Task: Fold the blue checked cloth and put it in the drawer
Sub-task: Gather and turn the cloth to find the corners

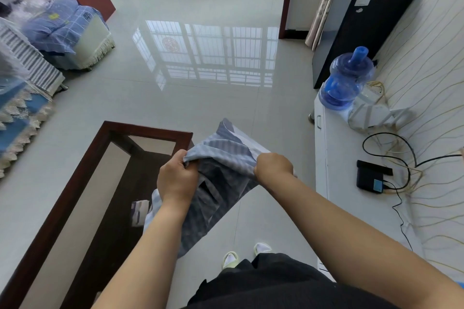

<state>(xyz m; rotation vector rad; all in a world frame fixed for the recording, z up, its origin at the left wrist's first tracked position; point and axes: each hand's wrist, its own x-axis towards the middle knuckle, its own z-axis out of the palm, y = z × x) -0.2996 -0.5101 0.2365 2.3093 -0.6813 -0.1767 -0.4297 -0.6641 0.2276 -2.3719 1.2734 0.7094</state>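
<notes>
A pale, glossy tiled floor (190,98) fills most of the room and mirrors a barred window. To the right, a long white cabinet (351,198) runs along a wall with wavy stripes. Lower left stands a low table (75,183) with a dark red-brown wooden frame and a glass top, a small patterned box (139,212) showing on the shelf beneath the glass. At the far left, a seat draped in blue plaid (65,25) sits beside other fringed covers. A tall black appliance (351,22) stands in the far right corner, and a blue water jug (347,80) rests on the near end of the cabinet beside it. Further along the cabinet top lies a small black device (370,178) with cables looping away from it.

The person stands between table and cabinet, both bare arms stretched forward. The blue checked cloth (221,183) is held up in the air over the table's corner and the floor, its upper edge bunched between the two fists and the rest hanging down towards the feet. The left hand (178,178) is clenched around the cloth's left end. The right hand (273,167) is closed tight on the right end. The hands are apart, with a short span of cloth between them. Pale slippers (247,254) show below.
</notes>
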